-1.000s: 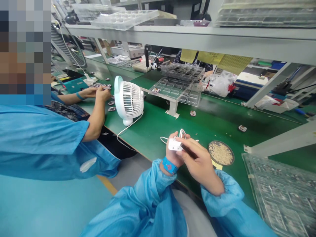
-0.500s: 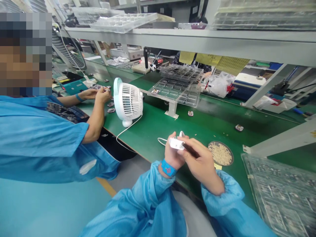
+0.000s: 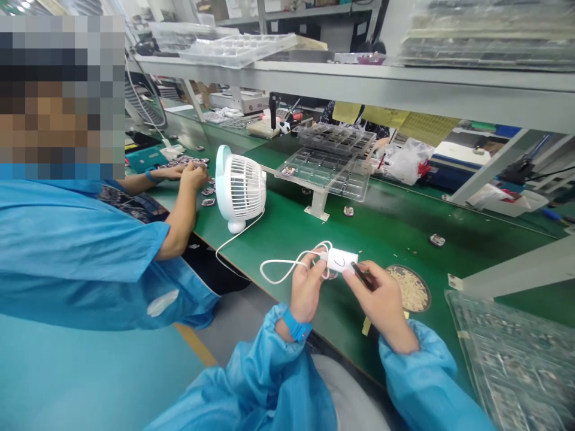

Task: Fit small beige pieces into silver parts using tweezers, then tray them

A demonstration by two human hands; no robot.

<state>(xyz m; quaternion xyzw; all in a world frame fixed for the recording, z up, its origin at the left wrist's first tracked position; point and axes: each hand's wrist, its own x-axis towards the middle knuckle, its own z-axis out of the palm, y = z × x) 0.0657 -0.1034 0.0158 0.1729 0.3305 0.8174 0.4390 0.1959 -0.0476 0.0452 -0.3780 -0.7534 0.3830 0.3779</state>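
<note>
My left hand [image 3: 308, 287] is closed on the plug end of a white cable [image 3: 279, 272], which loops out to the left. That plug sits at the left end of a small white box [image 3: 342, 261] with a dark curved mark on its face. A dark, slim stick-like tool [image 3: 360, 276] is pinched in my right hand [image 3: 381, 299], whose fingertips are at the box's right end. Both hands are above the front part of the green table [image 3: 278, 236]. Behind my right hand lies a round dish of small pale pieces [image 3: 411, 289].
A white fan [image 3: 242, 188] stands to the left, its cord running over the table edge. Beyond it, a person in blue [image 3: 81, 251] works with both hands. Clear trays [image 3: 323, 170] rest on a raised stand; another tray [image 3: 512, 353] lies at right. A shelf [image 3: 359, 81] crosses above.
My hands have moved apart slightly, and the white box has turned so its marked face shows. More of the looped cable is visible to the left.
</note>
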